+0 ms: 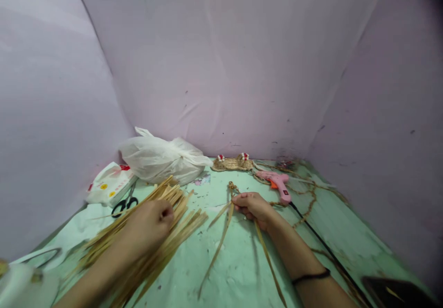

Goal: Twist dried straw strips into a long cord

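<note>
My right hand (254, 208) pinches a straw braid (232, 189) between thumb and fingers. Its knotted end sticks up above the fingertips, and loose flat strips (225, 229) hang down from it onto the table. Another long strip (268, 257) trails below the palm. Over a spread bundle of dried straw strips (176, 196) on the left is my left hand (150, 220), slightly blurred, its fingers curled in. Whatever those fingers hold, if anything, is hidden.
Beyond the hands lie a white plastic bag (166, 158) and a woven straw piece with beaded flowers (232, 163). Scissors (124, 206) and a tissue pack (110, 186) are left. A pink glue gun (277, 183), its black cord (325, 248) and braided cord (309, 206) lie right.
</note>
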Motion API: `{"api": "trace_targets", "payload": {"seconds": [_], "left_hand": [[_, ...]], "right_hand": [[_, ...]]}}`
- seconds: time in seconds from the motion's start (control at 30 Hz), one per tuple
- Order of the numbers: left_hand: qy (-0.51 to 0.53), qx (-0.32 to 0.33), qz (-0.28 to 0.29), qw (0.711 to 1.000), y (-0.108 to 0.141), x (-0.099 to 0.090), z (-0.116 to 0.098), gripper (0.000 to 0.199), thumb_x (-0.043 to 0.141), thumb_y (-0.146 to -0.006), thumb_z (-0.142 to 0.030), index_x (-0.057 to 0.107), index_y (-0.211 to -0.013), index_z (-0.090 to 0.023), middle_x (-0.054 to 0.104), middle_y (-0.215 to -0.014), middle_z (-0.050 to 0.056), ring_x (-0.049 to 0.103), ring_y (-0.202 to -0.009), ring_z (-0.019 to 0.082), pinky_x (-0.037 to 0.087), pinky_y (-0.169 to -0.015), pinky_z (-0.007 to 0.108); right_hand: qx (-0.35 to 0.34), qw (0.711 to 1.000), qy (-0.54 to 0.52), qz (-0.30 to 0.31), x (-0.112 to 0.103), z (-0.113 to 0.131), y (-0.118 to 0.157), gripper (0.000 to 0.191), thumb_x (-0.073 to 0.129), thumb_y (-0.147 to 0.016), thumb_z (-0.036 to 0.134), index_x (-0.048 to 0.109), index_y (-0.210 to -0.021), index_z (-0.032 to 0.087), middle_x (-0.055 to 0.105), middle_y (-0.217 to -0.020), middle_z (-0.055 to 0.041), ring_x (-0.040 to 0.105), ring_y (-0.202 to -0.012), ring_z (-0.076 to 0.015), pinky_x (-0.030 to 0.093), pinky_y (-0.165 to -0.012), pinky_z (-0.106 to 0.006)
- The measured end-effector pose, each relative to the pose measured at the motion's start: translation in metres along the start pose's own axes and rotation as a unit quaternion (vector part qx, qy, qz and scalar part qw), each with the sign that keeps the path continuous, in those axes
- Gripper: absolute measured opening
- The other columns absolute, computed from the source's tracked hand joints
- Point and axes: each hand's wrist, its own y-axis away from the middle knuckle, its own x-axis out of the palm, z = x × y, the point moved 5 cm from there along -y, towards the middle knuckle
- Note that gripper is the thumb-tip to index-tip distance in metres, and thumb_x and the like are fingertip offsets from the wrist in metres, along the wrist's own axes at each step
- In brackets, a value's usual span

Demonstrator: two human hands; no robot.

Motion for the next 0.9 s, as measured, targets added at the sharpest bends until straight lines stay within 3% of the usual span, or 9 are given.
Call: {"api": "trace_targets", "payload": {"seconds": [0.1, 0.13, 0.23, 0.3, 0.37, 0.43, 0.6, 0.73, 0.9], "left_hand": [[0.141, 0.056, 0.136, 0.979, 0.009, 0.031, -0.022, 0.009, 0.043, -0.064, -0.021, 0.046, -0.057, -0.017, 0.048, -0.057, -0.001, 0.044, -0.058, 0.013, 0.028, -0.052, 0.022], [0.155, 0.044, 0.142, 0.977, 0.009, 0.039, -0.021, 0.011, 0.041, -0.066, -0.022, 0.043, -0.055, -0.018, 0.045, -0.055, -0.001, 0.043, -0.057, 0.013, 0.028, -0.052, 0.022], [0.140, 0.051, 0.045, 0.988, 0.000, 0.040, -0.005, 0.015, 0.037, -0.071, -0.024, 0.042, -0.058, -0.018, 0.048, -0.062, 0.001, 0.046, -0.063, 0.014, 0.031, -0.057, 0.022], [0.068, 0.028, -0.028, 0.997, -0.007, 0.029, 0.010, 0.016, 0.036, -0.073, -0.023, 0.043, -0.058, -0.018, 0.051, -0.063, 0.002, 0.047, -0.064, 0.015, 0.030, -0.058, 0.023], [0.008, 0.005, -0.060, 0.998, -0.012, 0.019, 0.013, 0.016, 0.037, -0.072, -0.021, 0.045, -0.059, -0.017, 0.053, -0.062, 0.002, 0.048, -0.063, 0.015, 0.029, -0.057, 0.023], [-0.013, 0.021, -0.038, 0.999, -0.015, 0.017, -0.002, 0.015, 0.039, -0.071, -0.020, 0.049, -0.060, -0.017, 0.055, -0.062, 0.003, 0.050, -0.063, 0.015, 0.029, -0.056, 0.023], [-0.097, 0.077, 0.044, 0.991, -0.029, 0.038, -0.062, 0.016, 0.045, -0.063, -0.017, 0.061, -0.064, -0.017, 0.063, -0.069, 0.007, 0.056, -0.066, 0.019, 0.028, -0.053, 0.024], [-0.071, 0.109, 0.091, 0.987, -0.048, 0.057, -0.075, 0.018, 0.048, -0.061, -0.020, 0.065, -0.066, -0.019, 0.065, -0.071, 0.007, 0.057, -0.067, 0.019, 0.029, -0.052, 0.024], [-0.032, 0.114, 0.053, 0.992, -0.061, 0.067, -0.084, 0.027, 0.047, -0.068, -0.038, 0.065, -0.064, -0.018, 0.062, -0.063, 0.007, 0.054, -0.061, 0.018, 0.029, -0.052, 0.025]], "right_hand": [[0.001, 1.000, -0.003, -0.002, -0.001, 0.001, 0.001, 0.009, 0.056, -0.062, 0.017, 0.053, -0.057, 0.011, 0.046, -0.043, 0.0032, 0.019, -0.031, -0.0004, 0.008, -0.033, -0.018], [-0.001, 1.000, -0.002, -0.001, -0.001, 0.001, 0.001, 0.009, 0.056, -0.062, 0.017, 0.053, -0.057, 0.011, 0.045, -0.043, 0.0035, 0.019, -0.031, -0.0004, 0.008, -0.033, -0.018], [0.002, 1.000, -0.009, 0.009, 0.000, 0.002, 0.001, 0.009, 0.055, -0.063, 0.017, 0.052, -0.057, 0.011, 0.045, -0.042, 0.0038, 0.018, -0.030, -0.0006, 0.007, -0.033, -0.018], [0.007, 1.000, -0.013, 0.007, -0.001, 0.001, 0.001, 0.006, 0.055, -0.062, 0.016, 0.052, -0.058, 0.011, 0.048, -0.044, 0.0032, 0.019, -0.030, -0.0009, 0.007, -0.033, -0.018], [0.005, 1.000, -0.009, 0.003, -0.002, 0.001, 0.001, 0.005, 0.055, -0.061, 0.015, 0.053, -0.059, 0.011, 0.050, -0.046, 0.0025, 0.021, -0.031, -0.0011, 0.008, -0.033, -0.018], [-0.004, 1.000, -0.003, 0.010, -0.002, 0.002, 0.001, 0.005, 0.055, -0.061, 0.015, 0.054, -0.059, 0.011, 0.050, -0.047, 0.0021, 0.023, -0.032, -0.0011, 0.009, -0.033, -0.018], [0.003, 1.000, -0.010, 0.015, -0.002, 0.003, 0.003, 0.004, 0.053, -0.061, 0.014, 0.052, -0.058, 0.012, 0.049, -0.046, 0.0035, 0.022, -0.031, -0.0008, 0.008, -0.033, -0.018], [0.002, 1.000, 0.013, 0.002, -0.001, 0.006, 0.006, 0.006, 0.052, -0.062, 0.014, 0.053, -0.057, 0.011, 0.049, -0.043, 0.0041, 0.021, -0.030, -0.0011, 0.009, -0.033, -0.019], [-0.001, 0.999, 0.042, -0.014, -0.002, 0.007, 0.007, 0.007, 0.052, -0.063, 0.013, 0.055, -0.056, 0.012, 0.048, -0.041, 0.0052, 0.021, -0.028, -0.0015, 0.010, -0.033, -0.020]]}}
